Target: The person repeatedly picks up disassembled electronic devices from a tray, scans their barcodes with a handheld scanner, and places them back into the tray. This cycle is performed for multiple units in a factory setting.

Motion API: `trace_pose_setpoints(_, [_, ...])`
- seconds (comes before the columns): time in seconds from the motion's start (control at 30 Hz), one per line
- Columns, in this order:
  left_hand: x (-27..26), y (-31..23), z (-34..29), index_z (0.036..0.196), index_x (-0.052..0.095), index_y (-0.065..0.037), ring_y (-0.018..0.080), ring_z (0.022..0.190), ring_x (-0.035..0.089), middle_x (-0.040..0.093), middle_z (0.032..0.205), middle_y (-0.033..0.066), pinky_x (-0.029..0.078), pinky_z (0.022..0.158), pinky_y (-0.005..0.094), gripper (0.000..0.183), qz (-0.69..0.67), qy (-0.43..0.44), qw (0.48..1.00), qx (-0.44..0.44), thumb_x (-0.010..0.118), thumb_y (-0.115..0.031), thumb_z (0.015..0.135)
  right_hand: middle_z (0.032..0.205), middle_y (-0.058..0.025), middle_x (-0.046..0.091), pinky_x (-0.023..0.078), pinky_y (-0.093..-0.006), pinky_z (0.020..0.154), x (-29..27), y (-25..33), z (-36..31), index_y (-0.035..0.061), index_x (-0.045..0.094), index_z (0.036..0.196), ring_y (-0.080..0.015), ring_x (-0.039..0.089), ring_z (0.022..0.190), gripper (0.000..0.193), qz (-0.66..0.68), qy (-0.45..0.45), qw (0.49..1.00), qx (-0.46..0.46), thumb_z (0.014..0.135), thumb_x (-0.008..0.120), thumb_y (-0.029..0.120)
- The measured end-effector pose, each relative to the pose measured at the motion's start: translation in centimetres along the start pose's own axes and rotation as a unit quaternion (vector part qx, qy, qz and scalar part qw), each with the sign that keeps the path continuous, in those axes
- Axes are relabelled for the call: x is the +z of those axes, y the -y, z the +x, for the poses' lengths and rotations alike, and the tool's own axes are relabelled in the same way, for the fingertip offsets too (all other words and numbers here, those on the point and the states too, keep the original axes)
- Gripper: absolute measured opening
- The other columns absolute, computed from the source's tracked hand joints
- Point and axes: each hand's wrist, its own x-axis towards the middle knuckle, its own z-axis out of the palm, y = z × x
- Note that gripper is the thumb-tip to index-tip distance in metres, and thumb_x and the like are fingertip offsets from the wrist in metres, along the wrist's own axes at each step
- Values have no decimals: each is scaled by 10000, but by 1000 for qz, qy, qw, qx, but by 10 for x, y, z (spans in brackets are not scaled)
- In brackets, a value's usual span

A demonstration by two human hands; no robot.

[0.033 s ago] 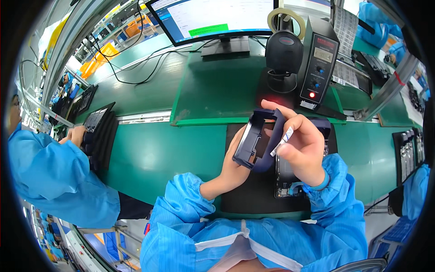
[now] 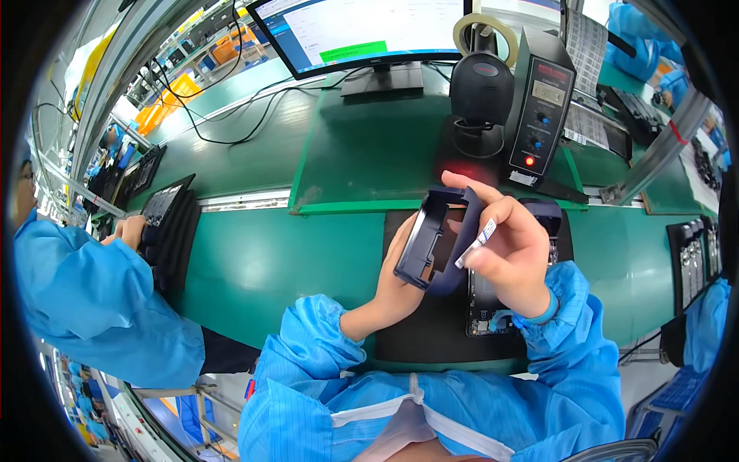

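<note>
In the left hand (image 2: 392, 286), a dark housing (image 2: 420, 254) is being clasped, seemingly for steadiness; beside it, a white label (image 2: 476, 244) is being pinched by the right hand (image 2: 519, 250); below, a device (image 2: 482, 312) is seemingly being cushioned by a black mat (image 2: 416, 340).

The person wears a bright blue work coat (image 2: 462, 393) patterned with fine darker lines. Its loose, wrinkled sleeves (image 2: 307, 331) gather into puffed cuffs. White trim (image 2: 369, 413) runs down both front edges, meeting in a V around a pale greyish-pink inner garment (image 2: 408, 431). A blue band (image 2: 547, 310) circles the right wrist; both hands (image 2: 514, 246) are bare.
</note>
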Motion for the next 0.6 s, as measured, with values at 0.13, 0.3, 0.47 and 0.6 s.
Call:
trace_pose_setpoints(0.13, [0, 3, 0, 1202, 364, -7, 218, 1036, 455, 372, 1163, 131, 402, 859, 317, 434, 147, -34, 984, 94, 492, -64, 791, 1201, -179, 419, 393, -320, 880, 0, 6, 1, 51, 417, 906, -189, 447, 1077, 378, -49, 19, 999, 10, 660, 702, 9])
trace_pose_setpoints(0.3, [-8, -7, -17, 1182, 379, 4, 178, 992, 481, 458, 1086, 109, 397, 864, 308, 436, 175, 2, 982, 69, 536, -40, 778, 966, -135, 569, 451, -282, 752, -25, 11, 9, 79, 376, 996, -198, 570, 869, 252, 51, -81, 993, 65, 812, 548, 88])
trace_pose_setpoints(0.47, [-23, -11, -39, 1229, 299, 1, 183, 1003, 499, 493, 1112, 101, 402, 869, 310, 603, -65, -18, 983, -168, 595, 58, 706, 612, 5, 492, 369, -187, 500, -127, 4, 15, 67, 473, 843, -57, 451, 517, 114, -156, -408, 891, -125, 804, 562, 126])
trace_pose_setpoints(0.6, [-12, 18, -47, 1341, 67, -17, 203, 1062, 451, 415, 1189, 137, 379, 892, 327, 855, -26, -44, 981, -187, 582, 108, 670, 558, 33, 430, 277, -197, 482, -204, 1, -1, 33, 539, 741, -39, 349, 508, 185, -251, -529, 804, -103, 784, 603, 201])
